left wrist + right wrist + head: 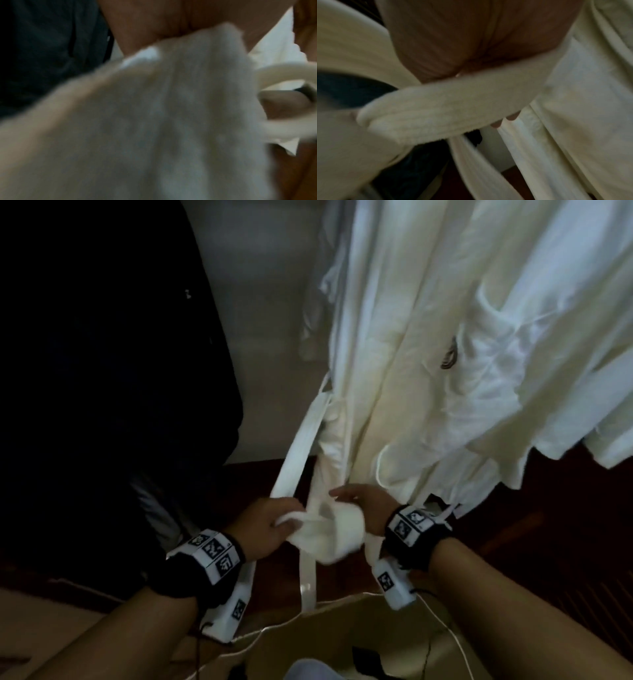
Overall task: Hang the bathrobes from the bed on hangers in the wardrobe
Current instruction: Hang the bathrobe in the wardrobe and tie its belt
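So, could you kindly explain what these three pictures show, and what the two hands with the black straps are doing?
No machine here: a person wears three cameras. The big picture comes from the head, looking down; the two blurry ones come from cameras strapped to each wrist. White bathrobes hang in front, beside a dark garment. The left hand and right hand both have a grip on a white belt, which loops between them as if being tied. The wrist views show that belt close up, too blurred for detail.
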{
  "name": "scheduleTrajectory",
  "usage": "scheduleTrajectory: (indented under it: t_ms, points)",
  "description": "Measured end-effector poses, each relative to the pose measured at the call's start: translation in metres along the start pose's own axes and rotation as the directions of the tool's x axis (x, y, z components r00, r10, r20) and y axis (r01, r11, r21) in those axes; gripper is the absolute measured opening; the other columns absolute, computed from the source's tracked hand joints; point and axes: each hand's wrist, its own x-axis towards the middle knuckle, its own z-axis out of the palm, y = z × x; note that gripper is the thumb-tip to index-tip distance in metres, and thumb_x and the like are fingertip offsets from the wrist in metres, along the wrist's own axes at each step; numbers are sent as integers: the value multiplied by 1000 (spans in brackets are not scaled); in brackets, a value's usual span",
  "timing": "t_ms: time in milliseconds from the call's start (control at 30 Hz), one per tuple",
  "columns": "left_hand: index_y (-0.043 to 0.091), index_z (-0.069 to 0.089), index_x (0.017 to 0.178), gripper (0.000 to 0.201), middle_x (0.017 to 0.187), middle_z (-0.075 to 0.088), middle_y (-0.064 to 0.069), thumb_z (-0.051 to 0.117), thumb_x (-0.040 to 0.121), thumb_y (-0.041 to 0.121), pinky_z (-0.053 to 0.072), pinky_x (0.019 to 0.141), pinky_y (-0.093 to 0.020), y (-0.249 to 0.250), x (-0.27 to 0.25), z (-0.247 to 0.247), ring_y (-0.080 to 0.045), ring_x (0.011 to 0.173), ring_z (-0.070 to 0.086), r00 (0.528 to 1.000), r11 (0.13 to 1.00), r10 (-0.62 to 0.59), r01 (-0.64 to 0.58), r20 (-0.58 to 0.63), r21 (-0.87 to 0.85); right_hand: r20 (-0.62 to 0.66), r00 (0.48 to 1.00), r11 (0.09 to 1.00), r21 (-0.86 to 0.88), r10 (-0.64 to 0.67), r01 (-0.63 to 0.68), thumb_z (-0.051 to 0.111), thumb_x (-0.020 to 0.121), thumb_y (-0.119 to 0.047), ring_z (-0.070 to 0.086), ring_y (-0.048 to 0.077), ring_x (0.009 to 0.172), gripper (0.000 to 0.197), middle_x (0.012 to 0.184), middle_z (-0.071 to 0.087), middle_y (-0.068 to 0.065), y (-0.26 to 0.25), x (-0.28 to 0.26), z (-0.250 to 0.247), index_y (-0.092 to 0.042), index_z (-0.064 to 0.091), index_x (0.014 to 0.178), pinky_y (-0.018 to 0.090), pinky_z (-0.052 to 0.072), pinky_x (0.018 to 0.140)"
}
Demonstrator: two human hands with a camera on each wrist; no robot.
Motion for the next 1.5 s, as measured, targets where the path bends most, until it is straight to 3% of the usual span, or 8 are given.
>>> scheduleTrajectory:
  t_ms: [167,333,467,633,767,900,1133,1500]
  points:
    - [24,65,85,11,76,64,6,59,91,31,48,67,-25,1,-2,-2,-7,71,61,1000,995,-29,28,-9,-100,-544,834,995,-75,-95,65,70,83,-19,53,5,75,14,85,56,-5,-3,-34,-26,-24,57,80,20,43,70]
    - [26,63,84,16,69,58,10,56,87,41,43,63,-20,26,6,4,-2,66,54,999,982,49,-46,15,-183,-559,827,963,-251,-62,-97,63,88,-40,48,11,57,42,59,53,-4,3,-67,-20,-17,52,56,27,37,58]
    - [30,66,90,19,79,65,4,56,85,46,48,72,-29,50,18,3,-9,75,60,995,959,90,-98,-44,-264,-777,607,969,-241,-164,-47,63,82,-45,45,13,85,26,79,53,-8,17,-91,-2,-26,63,64,30,35,75]
    - [16,66,91,20,76,65,6,56,89,33,46,69,-19,83,31,6,-4,72,58,989,923,148,-136,5,-359,-465,881,994,96,85,-46,70,80,-46,55,10,100,42,109,51,-9,30,-91,10,-30,59,117,27,47,86]
    - [24,65,93,18,81,64,9,51,92,36,46,70,-22,101,38,22,-3,76,58,967,958,238,-219,89,-188,-459,878,939,342,134,35,73,69,-59,52,16,117,75,129,51,2,17,-74,-16,-26,45,131,40,44,103]
    - [28,65,91,13,80,64,17,53,94,32,44,71,-19,120,49,32,1,76,58,964,948,248,-222,97,-227,-311,948,754,638,66,156,65,87,-18,57,19,109,34,118,61,1,-2,-72,-50,-31,54,116,25,48,94]
    - [25,66,101,36,91,66,9,47,84,51,47,80,-29,126,100,11,-11,87,62,941,959,278,-282,-193,6,-295,954,852,484,-53,197,56,97,-29,52,3,55,23,54,58,-12,7,-83,-100,-19,64,77,20,42,65]
    - [9,68,104,34,99,67,1,46,90,30,35,70,-10,143,132,42,-2,87,55,887,939,291,-193,-358,286,-243,960,873,427,-140,235,55,96,-38,44,11,50,33,51,46,-4,42,-71,-160,-15,66,75,27,39,55]
